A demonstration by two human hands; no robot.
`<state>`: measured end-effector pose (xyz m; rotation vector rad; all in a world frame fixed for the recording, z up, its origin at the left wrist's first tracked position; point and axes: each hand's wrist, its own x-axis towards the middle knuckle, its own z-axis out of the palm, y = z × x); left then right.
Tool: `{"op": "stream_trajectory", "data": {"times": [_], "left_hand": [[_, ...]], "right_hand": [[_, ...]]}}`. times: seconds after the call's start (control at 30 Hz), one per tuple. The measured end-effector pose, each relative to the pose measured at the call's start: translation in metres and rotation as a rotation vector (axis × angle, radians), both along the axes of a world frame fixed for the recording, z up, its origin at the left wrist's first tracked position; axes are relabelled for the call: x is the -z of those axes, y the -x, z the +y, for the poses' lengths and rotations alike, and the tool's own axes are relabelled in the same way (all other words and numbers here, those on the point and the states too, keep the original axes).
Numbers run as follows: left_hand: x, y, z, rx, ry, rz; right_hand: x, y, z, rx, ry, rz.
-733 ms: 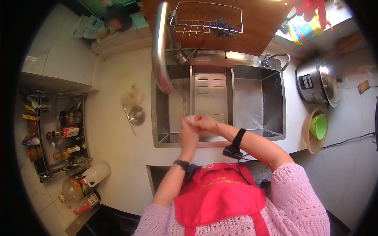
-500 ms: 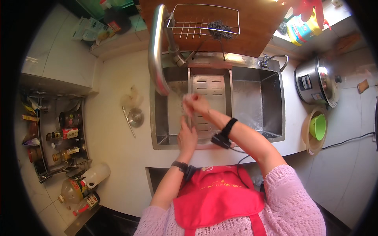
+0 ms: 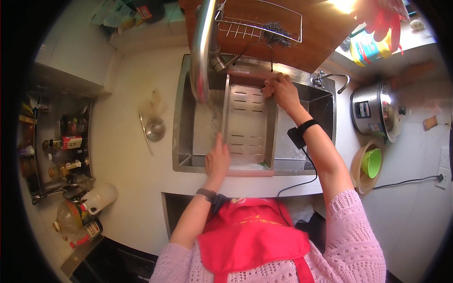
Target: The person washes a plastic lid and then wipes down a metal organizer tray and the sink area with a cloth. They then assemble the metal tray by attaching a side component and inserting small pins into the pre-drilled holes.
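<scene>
A slotted steel drain tray (image 3: 246, 123) with pinkish end bars sits across the sink (image 3: 177, 137). My right hand (image 3: 286, 94) is at its far right corner, fingers closed on a small pinkish, crumpled thing (image 3: 269, 88) whose kind I cannot make out. At the tray's near left side is my left hand (image 3: 217, 162), its index finger stretched along the left rim and the other fingers partly hidden. Left of the tray, the tall faucet (image 3: 200, 70) reaches over the left basin. A small green scrap (image 3: 262, 164) lies at the tray's near end.
Behind the sink, a wire rack (image 3: 255, 28) holds a dark steel-wool scourer (image 3: 276, 34). A small tap (image 3: 330, 80) stands at the back right, near a rice cooker (image 3: 375, 111) and a green bowl (image 3: 371, 163). On the left counter are a small round metal dish (image 3: 155, 129) and bottles.
My right hand has moved from the tray's left side to its far right corner with the pinkish thing. My left hand stays by the left rim. The view has shifted slightly.
</scene>
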<state>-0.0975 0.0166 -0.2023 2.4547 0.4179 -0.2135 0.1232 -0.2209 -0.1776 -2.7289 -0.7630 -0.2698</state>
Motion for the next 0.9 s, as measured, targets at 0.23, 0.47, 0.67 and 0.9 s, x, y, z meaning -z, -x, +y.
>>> {"op": "stream_trajectory", "data": {"times": [0.23,0.47,0.67,0.9], "left_hand": [[0.002,0.000,0.002,0.020,-0.023,-0.096],[0.000,-0.002,0.003,0.000,-0.017,-0.029],[-0.004,0.001,0.003,-0.003,-0.002,-0.098],[0.002,0.002,0.004,0.019,-0.041,-0.132]], "right_hand": [[0.015,0.097,0.002,0.265,-0.219,0.444],[-0.009,0.195,0.028,-0.029,0.399,0.932],[-0.026,0.124,0.040,-0.079,0.185,0.414],[0.005,0.161,0.075,-0.426,0.808,0.837]]}}
